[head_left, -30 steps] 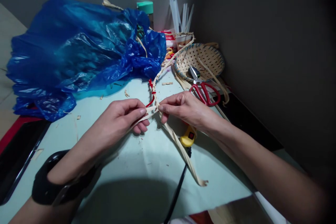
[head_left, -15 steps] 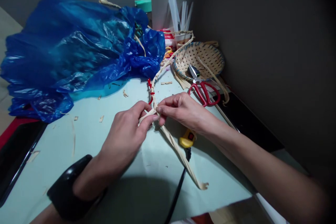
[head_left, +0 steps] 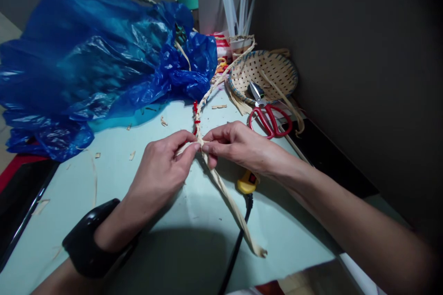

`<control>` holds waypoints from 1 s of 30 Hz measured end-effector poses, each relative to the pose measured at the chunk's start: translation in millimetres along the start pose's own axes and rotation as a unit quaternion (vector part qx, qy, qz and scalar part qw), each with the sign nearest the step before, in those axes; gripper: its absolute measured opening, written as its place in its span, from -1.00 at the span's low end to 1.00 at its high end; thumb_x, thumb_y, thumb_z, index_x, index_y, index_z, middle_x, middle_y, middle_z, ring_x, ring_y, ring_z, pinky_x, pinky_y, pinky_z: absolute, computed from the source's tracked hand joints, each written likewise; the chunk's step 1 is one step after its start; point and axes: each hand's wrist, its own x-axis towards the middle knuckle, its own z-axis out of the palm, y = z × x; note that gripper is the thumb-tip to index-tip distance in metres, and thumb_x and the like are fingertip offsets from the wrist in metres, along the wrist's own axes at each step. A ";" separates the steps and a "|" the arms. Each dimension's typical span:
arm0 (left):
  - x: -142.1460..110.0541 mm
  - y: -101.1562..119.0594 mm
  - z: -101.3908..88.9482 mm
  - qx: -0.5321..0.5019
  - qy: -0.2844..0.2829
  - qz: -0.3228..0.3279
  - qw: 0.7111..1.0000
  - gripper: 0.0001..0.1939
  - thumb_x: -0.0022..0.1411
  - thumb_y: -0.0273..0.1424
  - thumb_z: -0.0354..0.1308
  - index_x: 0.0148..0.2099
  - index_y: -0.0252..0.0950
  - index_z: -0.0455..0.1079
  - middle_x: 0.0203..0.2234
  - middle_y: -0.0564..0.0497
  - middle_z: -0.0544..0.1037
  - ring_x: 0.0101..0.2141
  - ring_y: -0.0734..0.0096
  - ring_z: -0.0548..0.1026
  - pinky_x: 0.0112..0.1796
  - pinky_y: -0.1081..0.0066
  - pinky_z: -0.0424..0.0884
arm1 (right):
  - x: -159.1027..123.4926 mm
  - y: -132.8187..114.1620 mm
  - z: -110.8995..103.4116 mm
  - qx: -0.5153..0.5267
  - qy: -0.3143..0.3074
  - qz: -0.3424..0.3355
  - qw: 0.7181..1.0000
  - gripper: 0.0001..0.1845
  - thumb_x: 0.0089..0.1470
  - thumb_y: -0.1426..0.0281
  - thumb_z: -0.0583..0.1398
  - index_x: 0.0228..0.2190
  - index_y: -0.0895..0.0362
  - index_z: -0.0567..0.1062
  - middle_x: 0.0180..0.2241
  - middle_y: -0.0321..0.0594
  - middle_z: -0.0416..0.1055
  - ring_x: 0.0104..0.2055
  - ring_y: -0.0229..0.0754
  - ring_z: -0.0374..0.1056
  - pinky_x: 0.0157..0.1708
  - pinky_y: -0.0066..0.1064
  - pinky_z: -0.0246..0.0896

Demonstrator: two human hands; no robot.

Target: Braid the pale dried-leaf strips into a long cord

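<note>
A braid of pale straw strips (head_left: pixel 207 97) with red ties runs from the back of the table toward me. My left hand (head_left: pixel 162 170), a black band on its wrist, pinches one loose strip at the braid's near end. My right hand (head_left: pixel 238 145) pinches the braid at the same spot, fingertip to fingertip with the left. A loose flat strip (head_left: pixel 235 212) trails from under my right hand toward the table's near edge.
A big crumpled blue plastic bag (head_left: pixel 93 64) fills the back left. A small woven basket (head_left: pixel 265 73) stands at the back right, red-handled scissors (head_left: pixel 268 115) leaning against it. A yellow tool (head_left: pixel 246 183) with a black cord lies under my right wrist. Clear sticks (head_left: pixel 238 14) stand in a cup.
My left hand has turned over and moved in toward the right hand, folding its strip across the braid. The loose strip's end has shifted a little nearer.
</note>
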 end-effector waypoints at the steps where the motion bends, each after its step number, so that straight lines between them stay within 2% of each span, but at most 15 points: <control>1: 0.5 0.0 0.1 -0.011 0.002 0.000 1.000 -0.77 0.26 -0.28 0.04 -0.24 -0.23 0.51 -0.52 0.08 0.51 -0.52 0.41 0.32 -0.45 0.43 0.16 | 0.2 -0.6 0.0 -0.004 0.000 0.002 1.000 -0.75 0.15 0.38 0.11 -0.47 0.21 0.52 -0.51 -0.25 0.48 -0.55 -0.37 0.17 -0.52 -0.49 0.01; 6: 2.7 -2.5 1.5 -0.095 0.008 -0.051 0.994 -0.81 0.20 -0.32 0.12 -0.26 -0.23 0.56 -0.39 0.03 0.59 -0.35 0.32 0.45 -0.32 0.43 0.27 | 1.4 -0.9 0.7 -0.003 -0.004 0.004 1.000 -0.77 0.15 0.39 0.11 -0.48 0.20 0.49 -0.53 -0.27 0.46 -0.55 -0.37 0.17 -0.53 -0.50 0.00; 8: 2.7 -5.7 2.5 -0.160 -0.001 -0.080 0.984 -0.85 0.16 -0.33 0.18 -0.29 -0.23 0.56 -0.44 0.03 0.56 -0.40 0.38 0.42 -0.39 0.46 0.26 | 0.5 -1.3 1.1 -0.012 -0.004 0.007 1.000 -0.77 0.14 0.39 0.10 -0.48 0.20 0.48 -0.52 -0.26 0.47 -0.55 -0.37 0.16 -0.54 -0.49 -0.01; 10: 2.4 -9.2 3.7 -0.264 -0.025 -0.124 0.956 -0.85 0.14 -0.33 0.21 -0.26 -0.25 0.54 -0.59 0.08 0.44 -0.56 0.49 0.29 -0.55 0.50 0.15 | -1.3 -2.2 1.6 -0.032 0.007 0.009 0.999 -0.75 0.15 0.39 0.10 -0.48 0.21 0.50 -0.52 -0.25 0.47 -0.54 -0.36 0.16 -0.54 -0.48 -0.02; 11: 2.4 -10.5 4.2 -0.323 -0.039 -0.150 0.934 -0.84 0.14 -0.33 0.20 -0.23 -0.26 0.53 -0.64 0.11 0.36 -0.62 0.55 0.18 -0.62 0.52 0.05 | -2.4 -2.7 1.8 -0.041 0.014 0.010 0.999 -0.74 0.15 0.38 0.10 -0.48 0.21 0.51 -0.52 -0.24 0.47 -0.53 -0.35 0.17 -0.53 -0.47 -0.02; 13: 3.1 -11.9 5.0 -0.422 -0.072 -0.193 0.883 -0.80 0.19 -0.31 0.15 -0.18 -0.28 0.50 -0.68 0.14 0.27 -0.68 0.60 0.02 -0.67 0.52 -0.09 | -4.2 -3.5 2.5 -0.048 0.027 0.015 0.998 -0.72 0.16 0.38 0.09 -0.48 0.21 0.53 -0.51 -0.23 0.47 -0.50 -0.32 0.23 -0.50 -0.46 0.01; 14: 3.8 -11.9 5.3 -0.449 -0.086 -0.201 0.866 -0.78 0.21 -0.29 0.12 -0.19 -0.30 0.49 -0.66 0.13 0.29 -0.68 0.61 0.00 -0.68 0.52 -0.09 | -4.9 -3.8 2.9 -0.042 0.029 0.018 0.999 -0.72 0.17 0.38 0.09 -0.47 0.20 0.53 -0.50 -0.23 0.48 -0.48 -0.30 0.26 -0.48 -0.46 0.04; 15: 4.8 -11.7 5.5 -0.459 -0.096 -0.201 0.860 -0.77 0.23 -0.28 0.10 -0.23 -0.32 0.49 -0.62 0.09 0.34 -0.67 0.62 0.03 -0.68 0.52 -0.04 | -5.3 -4.0 3.2 -0.029 0.028 0.020 0.999 -0.72 0.17 0.38 0.08 -0.46 0.20 0.54 -0.48 -0.23 0.49 -0.46 -0.29 0.29 -0.46 -0.46 0.06; 17: 6.6 -10.5 6.0 -0.451 -0.110 -0.192 0.865 -0.75 0.24 -0.27 0.10 -0.30 -0.35 0.49 -0.53 0.02 0.43 -0.62 0.58 0.17 -0.62 0.51 0.14 | -5.5 -4.7 4.1 0.005 0.020 0.023 1.000 -0.72 0.19 0.38 0.07 -0.43 0.19 0.53 -0.45 -0.23 0.50 -0.41 -0.27 0.34 -0.43 -0.46 0.11; 20: 7.7 -7.0 6.1 -0.430 -0.086 -0.212 0.873 -0.82 0.14 -0.31 0.23 -0.26 -0.33 0.51 -0.51 0.02 0.47 -0.53 0.51 0.31 -0.50 0.49 0.28 | -5.4 -6.9 5.6 0.026 0.023 0.040 0.999 -0.76 0.18 0.40 0.08 -0.41 0.18 0.52 -0.43 -0.25 0.49 -0.40 -0.29 0.34 -0.42 -0.48 0.12; 24: 6.5 0.8 4.2 -0.394 -0.041 -0.264 0.879 -0.76 0.06 -0.32 0.27 -0.18 -0.27 0.52 -0.56 0.04 0.45 -0.52 0.44 0.35 -0.47 0.45 0.31 | -6.8 -9.5 10.2 -0.018 0.053 0.072 0.996 -0.86 0.06 0.31 0.20 -0.43 0.12 0.48 -0.54 -0.35 0.38 -0.53 -0.34 0.18 -0.55 -0.49 -0.01; 27: 7.6 2.4 3.3 -0.394 -0.044 -0.284 0.873 -0.76 0.04 -0.33 0.28 -0.20 -0.28 0.52 -0.58 0.05 0.44 -0.53 0.46 0.33 -0.49 0.47 0.29 | -7.5 -10.2 14.7 -0.088 0.102 0.069 0.988 -0.86 0.03 0.33 0.21 -0.50 0.11 0.41 -0.61 -0.38 0.27 -0.58 -0.36 0.06 -0.58 -0.46 -0.11; 30: 10.1 -2.8 4.5 -0.422 -0.056 -0.294 0.856 -0.76 0.03 -0.36 0.29 -0.21 -0.32 0.50 -0.55 0.06 0.42 -0.53 0.52 0.30 -0.52 0.52 0.23 | -7.1 -11.0 17.8 -0.130 0.114 0.076 0.982 -0.81 0.04 0.38 0.18 -0.57 0.12 0.34 -0.60 -0.35 0.26 -0.57 -0.35 0.02 -0.56 -0.44 -0.15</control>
